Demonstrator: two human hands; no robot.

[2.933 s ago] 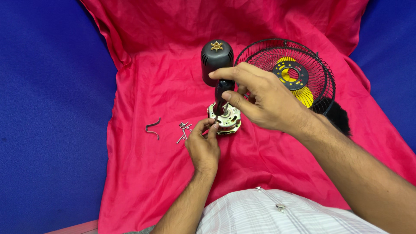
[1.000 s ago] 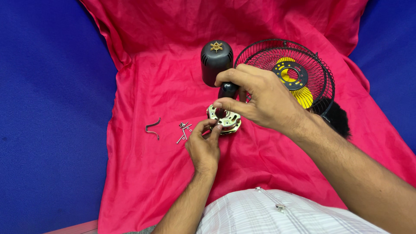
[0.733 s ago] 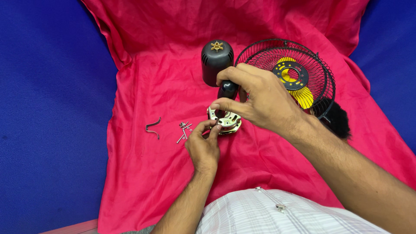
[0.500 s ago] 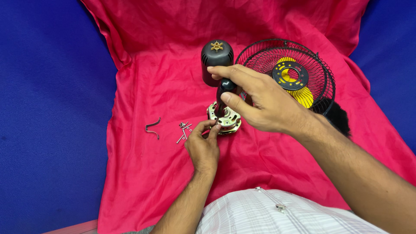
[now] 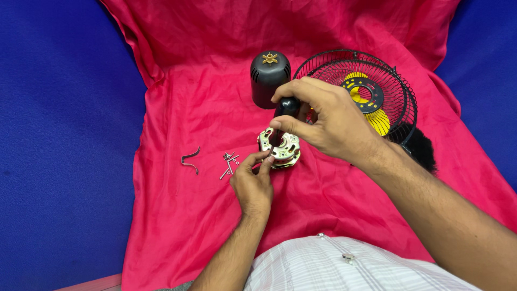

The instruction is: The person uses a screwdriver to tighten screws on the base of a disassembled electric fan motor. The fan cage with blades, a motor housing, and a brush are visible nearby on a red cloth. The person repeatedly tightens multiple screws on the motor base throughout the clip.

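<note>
On the red cloth point(image 5: 177, 226), near the middle: a small metal motor point(image 5: 280, 150). Right hand point(image 5: 328, 121) closed around a black screwdriver handle point(image 5: 286, 106), tip down on the motor. Left hand point(image 5: 253, 183) pinching the motor's near left edge. Left of that, tiny screws point(image 5: 229, 163) and a bent clip point(image 5: 189, 160). Far right, black fan cage point(image 5: 371, 86); black cap point(image 5: 269, 78) just behind the motor.

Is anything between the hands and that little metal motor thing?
Nothing visible. The left hand already touches the metal motor part at its near edge, and the right hand holds a black-handled screwdriver straight down onto its top.
</note>
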